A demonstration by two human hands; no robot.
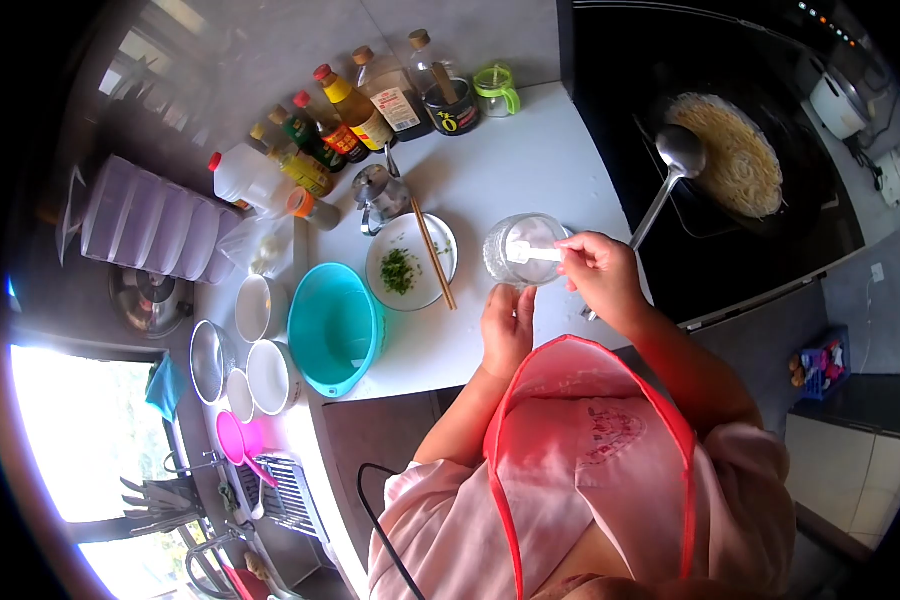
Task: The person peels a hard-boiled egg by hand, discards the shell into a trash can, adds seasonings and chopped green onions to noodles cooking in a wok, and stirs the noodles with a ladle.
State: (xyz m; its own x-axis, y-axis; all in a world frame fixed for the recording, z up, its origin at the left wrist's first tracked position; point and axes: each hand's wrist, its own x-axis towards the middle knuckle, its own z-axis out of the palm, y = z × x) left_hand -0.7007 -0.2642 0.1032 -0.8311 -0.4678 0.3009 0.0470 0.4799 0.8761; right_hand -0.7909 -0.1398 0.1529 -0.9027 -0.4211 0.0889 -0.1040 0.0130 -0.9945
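My right hand point(602, 280) pinches a small white spoon point(540, 253) whose scoop is inside a clear glass jar point(497, 250). White stuff shows in the jar. My left hand point(508, 325) is closed at the jar's near side, fingers against the glass. A metal ladle point(682, 150) has its bowl over the edge of a dark wok holding noodles point(735, 160) in pale liquid. Its handle runs back behind my right hand, and whether that hand also grips it I cannot tell. Left of the jar, a white plate point(385, 250) carries chopped greens point(400, 272) and wooden chopsticks point(433, 253).
A teal basin point(335, 330) stands left of the plate, beside several white bowls point(273, 377). A metal pot point(378, 192), seasoning bottles point(355, 110) and a green-lidded jar point(496, 92) line the back. The black cooktop point(620, 60) is right; a dish rack point(288, 495) is lower left.
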